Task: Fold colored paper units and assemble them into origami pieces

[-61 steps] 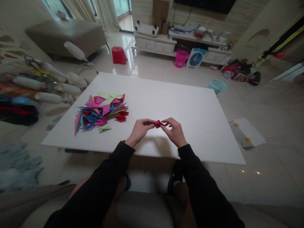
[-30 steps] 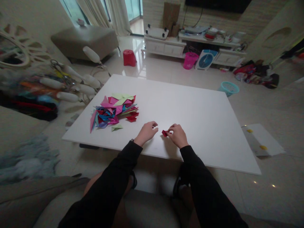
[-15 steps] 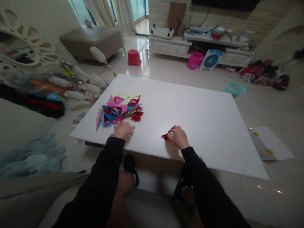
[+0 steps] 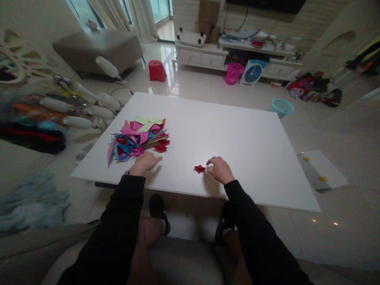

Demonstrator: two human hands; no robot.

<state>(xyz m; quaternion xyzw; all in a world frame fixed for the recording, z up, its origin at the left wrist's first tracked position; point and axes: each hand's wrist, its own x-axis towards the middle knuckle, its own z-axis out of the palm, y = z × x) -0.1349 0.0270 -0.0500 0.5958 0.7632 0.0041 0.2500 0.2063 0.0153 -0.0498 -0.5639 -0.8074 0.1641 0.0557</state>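
A small folded red paper piece point(image 4: 200, 169) lies on the white table point(image 4: 237, 130) near its front edge. My right hand point(image 4: 219, 169) rests on the table just right of that piece, fingers loosely bent, fingertips close to it and holding nothing. My left hand point(image 4: 144, 162) lies flat with its fingers stretched out at the near edge of a pile of coloured paper pieces point(image 4: 138, 136) in pink, blue, red and light green. I cannot see what is under its palm.
On the floor behind the table are a red stool point(image 4: 156, 70), a pink basket point(image 4: 233, 73), a blue fan point(image 4: 253, 72) and a teal basket point(image 4: 281, 107). A white sheet point(image 4: 322, 174) lies on the floor at right. A white rack point(image 4: 86, 105) stands at left.
Both hands held the red piece two seconds ago. My left hand let go and moved left to the pile. My right hand lowered the piece to the table and released it.
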